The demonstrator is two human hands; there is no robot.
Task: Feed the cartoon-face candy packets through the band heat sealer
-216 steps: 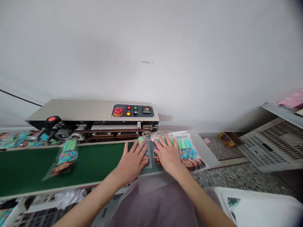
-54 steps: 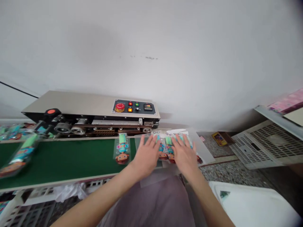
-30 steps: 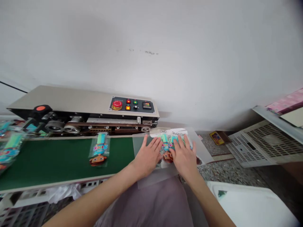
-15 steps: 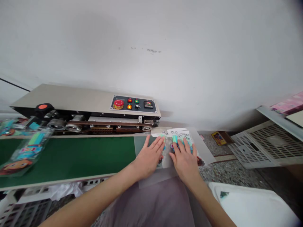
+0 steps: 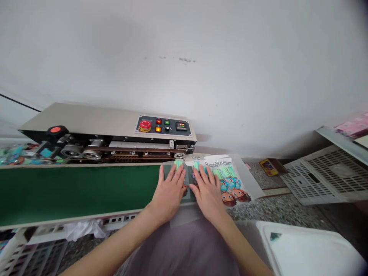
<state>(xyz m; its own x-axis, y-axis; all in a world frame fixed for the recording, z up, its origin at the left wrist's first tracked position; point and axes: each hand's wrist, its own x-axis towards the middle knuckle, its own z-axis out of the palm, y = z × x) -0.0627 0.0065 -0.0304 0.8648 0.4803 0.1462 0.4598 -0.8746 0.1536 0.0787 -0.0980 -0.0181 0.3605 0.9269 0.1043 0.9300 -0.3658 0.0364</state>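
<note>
My left hand [image 5: 168, 195] lies flat, fingers stretched, over a clear plastic bag with a colourful cartoon-figure item [image 5: 178, 163] inside, at the right end of the green conveyor belt [image 5: 86, 195]. Beside it, my right hand [image 5: 209, 195] presses flat on another such item [image 5: 196, 165], mostly hidden under the fingers. Further right lie several more cartoon-figure items [image 5: 230, 184], with green strips, blue lettering, brown-haired heads and metal rings at the top. Behind the hands stands the band sealer [image 5: 100, 122], its pulley close to the bags' top edges.
The sealer's control panel [image 5: 163, 125] has a red stop button and lit switches. At the left end, several packets [image 5: 17, 155] lie behind the belt. A white crate [image 5: 319, 174] and a small yellow box [image 5: 268, 167] are on the right. A white bin lid [image 5: 310, 249] is nearby.
Both hands have slid left, with the bag under the left hand now further over the belt. More items show at the right. The packet on the belt's left end has gone from sight.
</note>
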